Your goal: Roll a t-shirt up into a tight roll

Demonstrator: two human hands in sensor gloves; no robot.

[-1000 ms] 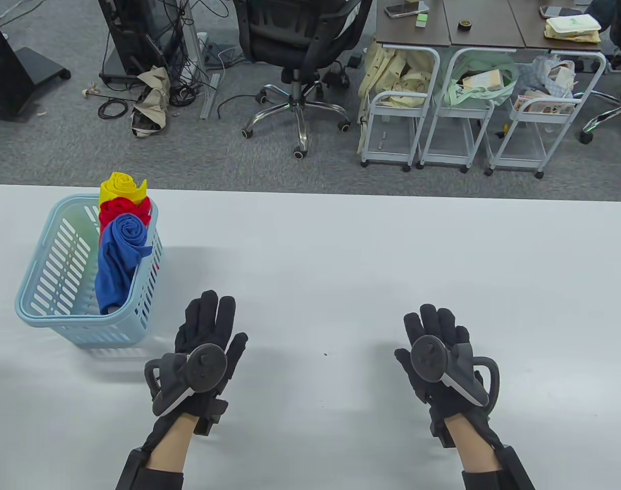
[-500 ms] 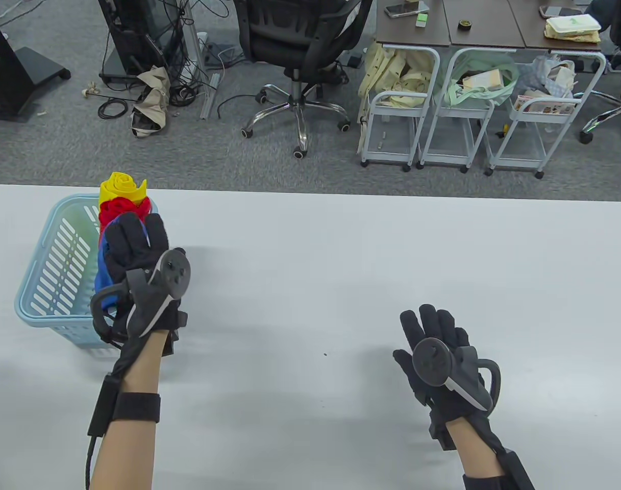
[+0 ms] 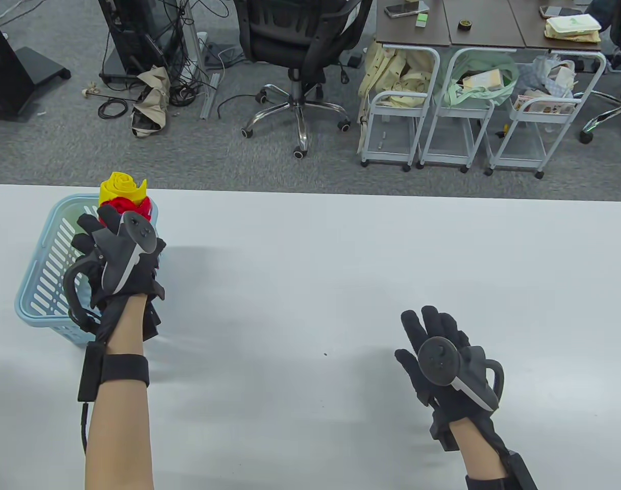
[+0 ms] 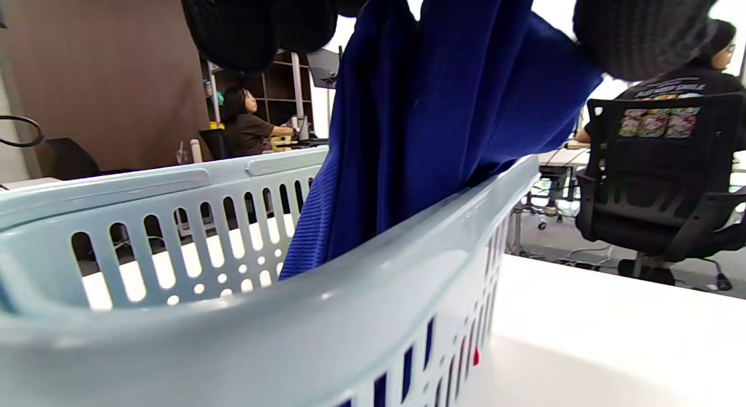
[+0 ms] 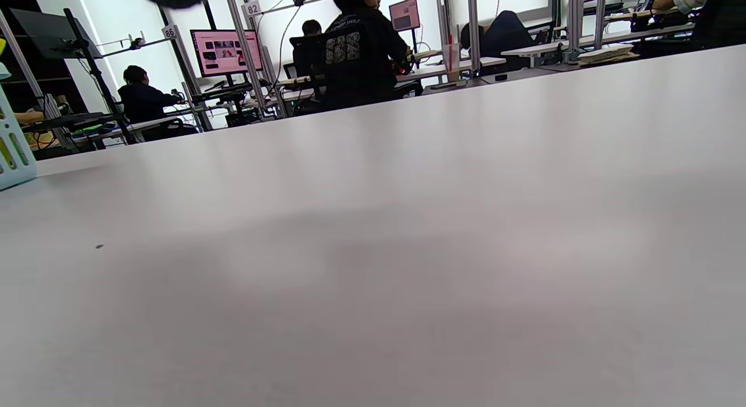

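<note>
Gripping the blue t-shirt (image 4: 443, 121), your left hand (image 3: 117, 255) is over the light-blue basket (image 3: 45, 286) at the far left of the surface (image 3: 341, 265), fingers (image 4: 256, 22) curled round the cloth (shirt's lower part sits inside the basket). Red roll (image 3: 126, 206) and yellow roll (image 3: 120, 186) stand at the basket's far end. Your right hand (image 3: 443, 357) hovers near right, fingers spread, holding nothing.
</note>
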